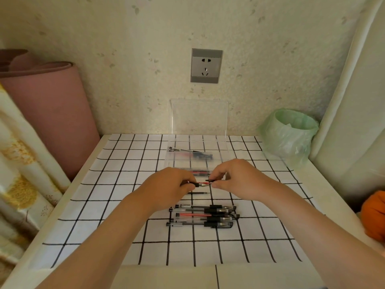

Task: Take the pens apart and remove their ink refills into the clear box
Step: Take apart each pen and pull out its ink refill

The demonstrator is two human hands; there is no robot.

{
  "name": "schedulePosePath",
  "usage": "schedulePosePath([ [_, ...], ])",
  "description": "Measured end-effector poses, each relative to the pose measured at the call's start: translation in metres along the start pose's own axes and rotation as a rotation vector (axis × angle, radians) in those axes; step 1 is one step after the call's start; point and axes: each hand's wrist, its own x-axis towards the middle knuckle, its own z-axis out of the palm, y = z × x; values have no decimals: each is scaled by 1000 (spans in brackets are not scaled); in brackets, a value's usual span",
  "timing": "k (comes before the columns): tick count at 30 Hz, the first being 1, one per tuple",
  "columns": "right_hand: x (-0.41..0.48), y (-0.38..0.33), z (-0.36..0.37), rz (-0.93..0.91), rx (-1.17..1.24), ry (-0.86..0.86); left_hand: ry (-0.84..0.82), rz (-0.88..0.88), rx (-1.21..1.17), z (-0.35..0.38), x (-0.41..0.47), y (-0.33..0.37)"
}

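Hands meet over a checked tablecloth [104, 205] — the left hand [170, 189] and the right hand [237, 180] each pinch one end of a red-ink pen [203, 183], held level just above the table, its red core showing in the gap between them. Just beyond lies the clear box [218, 155], its lid [199, 117] propped against the wall, with black and red pen parts [191, 153] inside. A loose black refill [198, 192] rests on the cloth beneath the hands; nearer the person, a row of pens [204, 215] lies side by side. A green-bagged bin [289, 134] stands at right.
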Motion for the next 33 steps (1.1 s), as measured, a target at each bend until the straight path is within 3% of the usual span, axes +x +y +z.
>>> schedulePosePath([
  [17, 1, -7, 15, -108, 15, 64, 28, 57, -108, -3, 1, 0],
  [25, -1, -13, 14, -243, -267, 109, 2, 39, -124, -10, 0, -1],
  [33, -6, -19, 27, -67, 131, -14, 60, 164, 22, -8, -10, -8],
])
